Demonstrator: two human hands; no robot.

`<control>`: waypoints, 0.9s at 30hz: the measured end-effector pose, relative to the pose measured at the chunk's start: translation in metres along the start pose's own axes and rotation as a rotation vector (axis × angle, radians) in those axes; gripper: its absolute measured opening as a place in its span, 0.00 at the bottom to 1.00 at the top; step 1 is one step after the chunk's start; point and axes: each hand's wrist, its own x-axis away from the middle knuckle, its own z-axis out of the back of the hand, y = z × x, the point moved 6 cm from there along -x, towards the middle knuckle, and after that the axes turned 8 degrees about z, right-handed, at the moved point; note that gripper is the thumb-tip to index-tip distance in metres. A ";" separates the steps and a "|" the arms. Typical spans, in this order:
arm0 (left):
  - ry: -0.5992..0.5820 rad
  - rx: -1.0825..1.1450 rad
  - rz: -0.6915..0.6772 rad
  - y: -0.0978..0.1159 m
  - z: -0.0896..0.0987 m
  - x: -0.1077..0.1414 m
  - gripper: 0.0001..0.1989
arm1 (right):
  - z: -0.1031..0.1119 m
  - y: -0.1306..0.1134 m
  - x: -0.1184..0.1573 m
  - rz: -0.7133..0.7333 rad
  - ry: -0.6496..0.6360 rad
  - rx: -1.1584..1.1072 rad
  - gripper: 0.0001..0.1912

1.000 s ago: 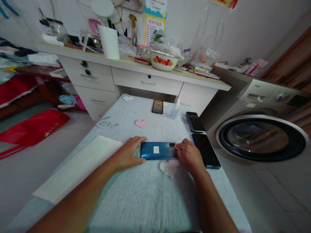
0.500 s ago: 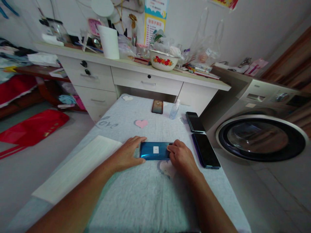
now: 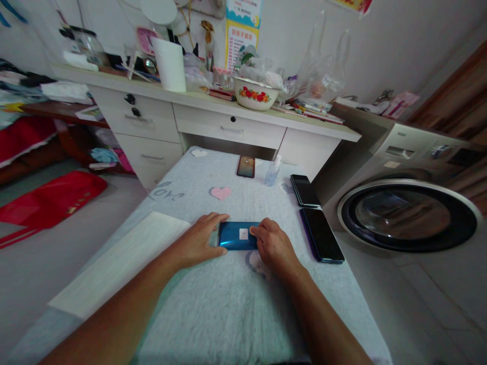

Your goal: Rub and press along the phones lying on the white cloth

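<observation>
One bench (image 3: 182,332), spread with a pale patterned cloth (image 3: 228,309), fills much of the view and carries the blue phone (image 3: 233,239), which lies flat, back up, its long side running left to right. Well beyond the blue phone stands a white drawer unit (image 3: 213,120) with a crowded top, and well to its right is a washing machine (image 3: 401,139) with a round door (image 3: 403,213). Far to its left, down on the floor (image 3: 30,278), lies a red bag (image 3: 49,200). Nearer on that side, a long whitish strip (image 3: 116,264) slants across the cloth.

At the blue phone's left end, the left hand (image 3: 201,240) has thumb and forefinger spread to the two edges, holding it between them. Over its right end, the right hand (image 3: 276,247) has its fingers bunched together, tips on the back; I cannot tell whether they pinch anything.

Apart from the blue phone, to its right, lies a large dark-screened phone (image 3: 324,235); farther off on that side lies a smaller dark phone (image 3: 305,190). Beyond the blue phone and slightly right stands a clear bottle (image 3: 272,173); almost straight beyond it lies a brown phone (image 3: 246,167). Nearer beyond it shows a pink heart (image 3: 221,193) on the cloth. On its back sits a small white label (image 3: 243,234).
</observation>
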 end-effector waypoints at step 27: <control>-0.003 0.000 -0.024 -0.003 -0.001 -0.001 0.36 | 0.013 0.035 0.002 -0.280 -0.033 0.207 0.16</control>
